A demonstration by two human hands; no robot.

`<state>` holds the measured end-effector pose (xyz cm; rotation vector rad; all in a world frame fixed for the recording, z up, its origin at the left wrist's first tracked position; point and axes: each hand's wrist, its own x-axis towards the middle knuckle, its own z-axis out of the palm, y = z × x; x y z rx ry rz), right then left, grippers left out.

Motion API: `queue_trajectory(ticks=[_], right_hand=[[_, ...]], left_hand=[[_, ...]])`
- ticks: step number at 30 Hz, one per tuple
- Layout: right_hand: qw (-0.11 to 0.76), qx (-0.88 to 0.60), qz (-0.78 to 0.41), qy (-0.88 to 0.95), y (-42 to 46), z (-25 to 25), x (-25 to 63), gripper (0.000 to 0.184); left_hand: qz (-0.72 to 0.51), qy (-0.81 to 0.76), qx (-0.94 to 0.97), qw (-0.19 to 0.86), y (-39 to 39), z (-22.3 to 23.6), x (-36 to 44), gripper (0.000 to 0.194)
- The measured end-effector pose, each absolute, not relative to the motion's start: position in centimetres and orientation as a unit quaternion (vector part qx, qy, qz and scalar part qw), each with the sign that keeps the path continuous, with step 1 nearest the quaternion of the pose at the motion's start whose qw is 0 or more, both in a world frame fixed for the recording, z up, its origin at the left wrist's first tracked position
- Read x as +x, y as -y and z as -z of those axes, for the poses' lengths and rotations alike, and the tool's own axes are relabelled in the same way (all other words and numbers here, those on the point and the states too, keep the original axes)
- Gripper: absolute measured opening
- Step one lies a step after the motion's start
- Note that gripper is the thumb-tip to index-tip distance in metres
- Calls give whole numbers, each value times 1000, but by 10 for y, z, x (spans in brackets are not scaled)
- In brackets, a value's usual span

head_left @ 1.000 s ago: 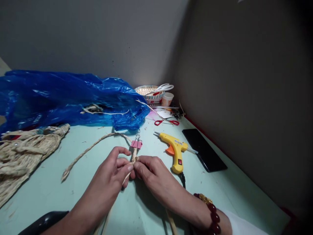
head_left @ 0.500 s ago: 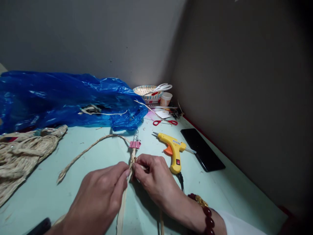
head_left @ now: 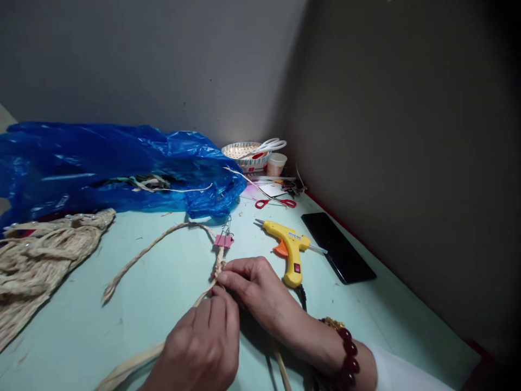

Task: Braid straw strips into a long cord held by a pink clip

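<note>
Fingers of the right hand (head_left: pixel 258 296) pinch the braided cord (head_left: pixel 220 256) just below its pink clip (head_left: pixel 223 241), over the pale tabletop (head_left: pixel 81 336); the left hand (head_left: pixel 203 338) is curled close by, whether gripping anything I can't tell.

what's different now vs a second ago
The left hand has moved down toward the person and turned so its back faces up, fingers curled; whether it grips a strand is hidden. A pale strand now shows to its left. The right hand still pinches the braid. The pink clip stays on the braid, and the glue gun lies as before.
</note>
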<state>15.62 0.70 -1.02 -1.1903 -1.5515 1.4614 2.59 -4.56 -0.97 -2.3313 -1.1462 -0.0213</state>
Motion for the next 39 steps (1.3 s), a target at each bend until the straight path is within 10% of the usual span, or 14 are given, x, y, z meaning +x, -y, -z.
queue_trajectory(ticks=[6,17,30,39], right_hand=[[354,-466,-568,579,-9,11,157,24],[388,-398,-594,582,-10,4,159,30],[304,-475,-471,678,2,5,163,7],[184,-543,-261,777,7,-15,166,26]], left_hand=[[125,392,-896,168,41,8,5,33],[255,428,-473,-727,-19,-10,-7,15],[258,512,-523,-630,-15,3,-3,28],[281,577,-560,-523,-12,0,-1,27]])
